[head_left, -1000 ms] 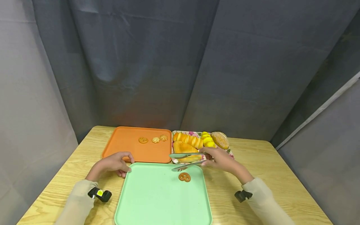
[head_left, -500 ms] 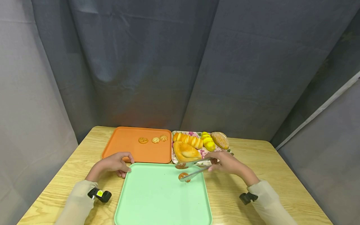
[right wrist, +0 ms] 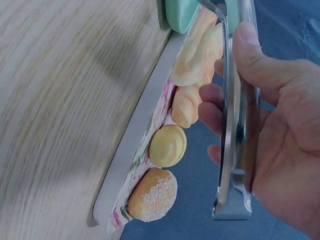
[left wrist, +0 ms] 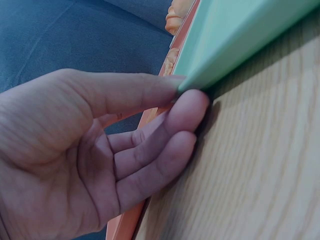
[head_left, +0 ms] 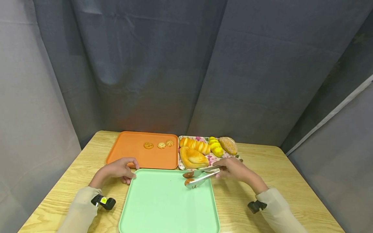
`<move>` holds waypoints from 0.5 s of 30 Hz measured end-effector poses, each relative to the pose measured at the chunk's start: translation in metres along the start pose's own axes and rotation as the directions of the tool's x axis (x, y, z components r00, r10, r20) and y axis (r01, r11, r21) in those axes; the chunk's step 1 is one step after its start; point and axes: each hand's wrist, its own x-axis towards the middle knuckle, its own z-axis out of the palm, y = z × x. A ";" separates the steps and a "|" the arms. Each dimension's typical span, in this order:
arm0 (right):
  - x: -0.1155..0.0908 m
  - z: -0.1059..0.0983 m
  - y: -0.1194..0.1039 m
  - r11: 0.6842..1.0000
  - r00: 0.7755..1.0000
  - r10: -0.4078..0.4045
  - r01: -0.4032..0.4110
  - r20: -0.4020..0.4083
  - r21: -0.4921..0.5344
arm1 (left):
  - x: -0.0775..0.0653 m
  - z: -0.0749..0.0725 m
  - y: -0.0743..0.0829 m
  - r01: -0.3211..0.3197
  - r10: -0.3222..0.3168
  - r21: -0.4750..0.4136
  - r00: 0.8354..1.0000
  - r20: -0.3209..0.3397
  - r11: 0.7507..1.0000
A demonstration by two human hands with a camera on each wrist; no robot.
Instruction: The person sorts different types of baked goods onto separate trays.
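Observation:
In the head view, my right hand point(head_left: 231, 169) grips metal tongs point(head_left: 201, 180), whose tips reach over the far right part of a green tray point(head_left: 167, 207). Between those tips lies a brown pretzel-shaped cookie point(head_left: 188, 181), partly hidden by the nearer arm; brown also shows on the farther arm's metal. The right wrist view has the tongs point(right wrist: 230, 135) along my palm, thumb on one side and fingers on the other. With thumb and fingertips, my left hand point(head_left: 120, 169) pinches the tray's far left corner, close up in the left wrist view.
Behind the green tray, an orange tray point(head_left: 128, 150) bears small cookies point(head_left: 161, 145). To its right, a flowered tray point(head_left: 214, 159) holds a sliced loaf point(head_left: 195, 144), a folded bread point(head_left: 193, 157), a yellow roll point(head_left: 215, 147) and a sugared bun point(head_left: 228, 145). A curtain point(head_left: 163, 71) hangs behind the table point(head_left: 262, 161).
My right hand brings the tongs down and towards me from above the flowered tray to the pretzel cookie, and their arms draw closer together. My left hand stays at the tray corner.

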 end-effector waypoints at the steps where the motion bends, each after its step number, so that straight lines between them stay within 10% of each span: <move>1: 0.000 0.000 -0.001 1.000 1.000 0.000 0.000 -0.011 -0.014 | 0.000 0.000 0.000 -0.001 0.001 0.000 1.000 0.000 1.000; 15: 0.001 0.001 -0.004 0.996 0.998 -0.006 0.001 -0.058 -0.084 | -0.001 0.000 0.001 -0.004 0.004 0.000 1.000 0.004 1.000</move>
